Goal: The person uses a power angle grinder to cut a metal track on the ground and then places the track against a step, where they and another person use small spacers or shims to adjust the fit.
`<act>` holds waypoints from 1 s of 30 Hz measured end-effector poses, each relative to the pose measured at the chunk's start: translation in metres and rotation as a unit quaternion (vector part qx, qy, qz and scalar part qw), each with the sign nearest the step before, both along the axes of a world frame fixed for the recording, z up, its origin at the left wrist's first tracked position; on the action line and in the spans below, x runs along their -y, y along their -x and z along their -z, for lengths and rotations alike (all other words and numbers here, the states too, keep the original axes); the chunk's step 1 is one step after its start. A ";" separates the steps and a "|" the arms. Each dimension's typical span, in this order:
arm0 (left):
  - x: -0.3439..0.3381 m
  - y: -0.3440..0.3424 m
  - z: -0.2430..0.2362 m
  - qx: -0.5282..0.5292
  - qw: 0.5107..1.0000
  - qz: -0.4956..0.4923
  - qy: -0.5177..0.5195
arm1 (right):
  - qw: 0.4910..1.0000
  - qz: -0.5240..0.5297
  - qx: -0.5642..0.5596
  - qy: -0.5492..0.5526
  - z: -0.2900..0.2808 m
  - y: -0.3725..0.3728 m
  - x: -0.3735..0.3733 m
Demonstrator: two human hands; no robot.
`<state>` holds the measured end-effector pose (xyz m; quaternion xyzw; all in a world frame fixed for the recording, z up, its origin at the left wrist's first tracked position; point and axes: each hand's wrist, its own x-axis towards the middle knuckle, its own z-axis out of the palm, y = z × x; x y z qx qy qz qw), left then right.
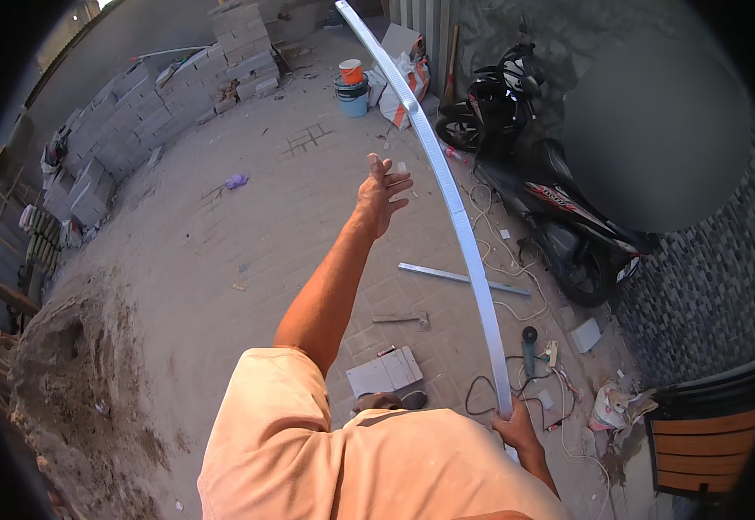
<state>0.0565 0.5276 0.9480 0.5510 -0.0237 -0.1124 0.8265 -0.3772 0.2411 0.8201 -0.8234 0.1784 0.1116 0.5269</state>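
Observation:
My left hand (382, 192) is raised with fingers apart, beside a long silver metal profile (460, 225) and not visibly touching it. My right hand (516, 426) grips that profile near its lower end; it runs up to the top of the view. On the paving below lie a shorter metal bar (429, 272), a hatchet-like tool (399, 318), a pale slab (384, 371) by my foot, and a green power tool (529, 354) among tangled cords.
A black motorbike (550, 221) stands at right beside a pebbled wall. Stacked pale blocks (161, 113) line the upper left, with a sand pile (74, 399) at lower left. Buckets (351, 97) and sacks (403, 100) sit at the top. An orange-slatted dark object (702, 446) is at lower right.

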 end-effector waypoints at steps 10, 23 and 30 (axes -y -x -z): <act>0.089 -0.035 -0.028 -0.110 0.977 0.070 0.168 | 0.986 0.077 -0.109 0.100 0.004 0.090 0.009; 0.177 0.006 0.017 -0.164 0.976 0.074 0.120 | 0.969 0.104 -0.212 0.070 0.025 0.161 0.003; 0.205 0.026 0.019 -0.181 0.954 0.183 0.151 | 0.936 0.085 -0.335 -0.072 0.050 0.195 0.009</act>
